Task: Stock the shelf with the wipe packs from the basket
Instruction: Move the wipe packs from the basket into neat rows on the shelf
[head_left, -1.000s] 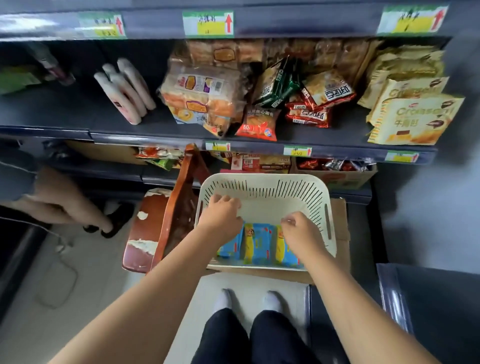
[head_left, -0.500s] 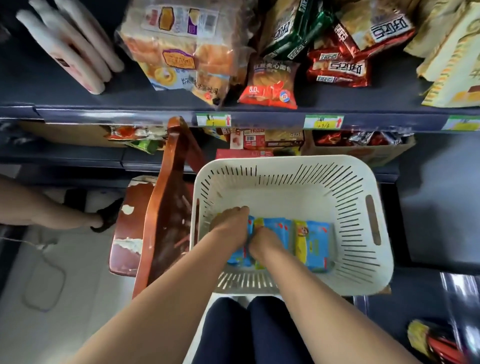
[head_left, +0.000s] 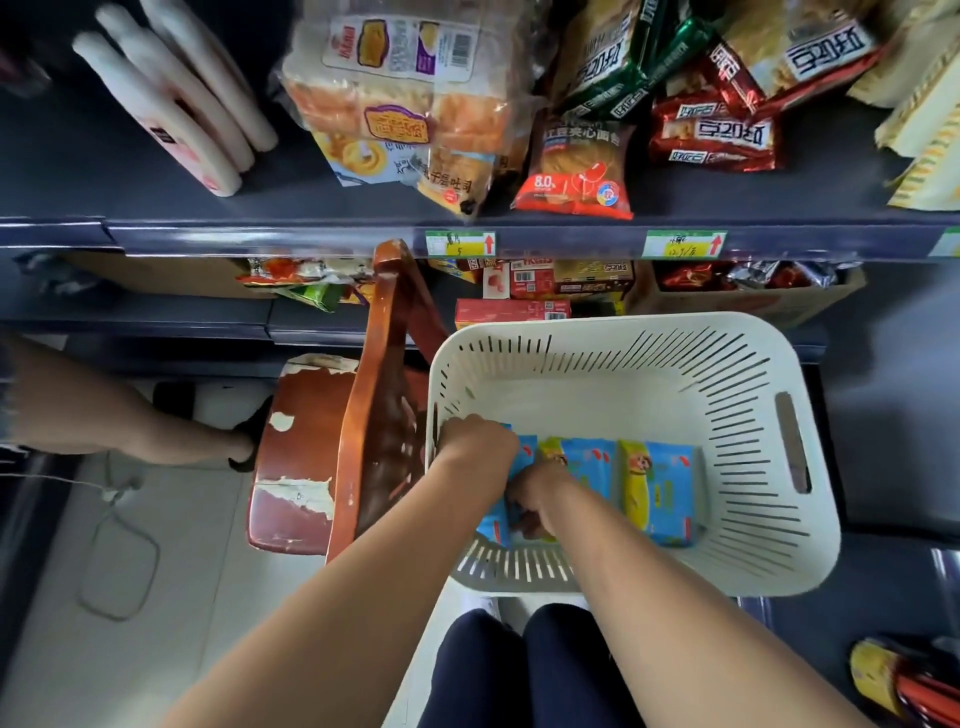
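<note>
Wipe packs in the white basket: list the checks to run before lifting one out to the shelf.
1. Left hand and right hand curled on the leftmost blue-and-yellow wipe pack: ok.
2. Grip firm: fingertips hidden, cannot tell.
3. Rightmost wipe pack lying flat, apart from both hands: ok.
4. White slotted plastic basket open above, nothing over the packs: ok.
5. Bare space on the dark grey shelf beside the white tube-shaped packs: ok.
</note>
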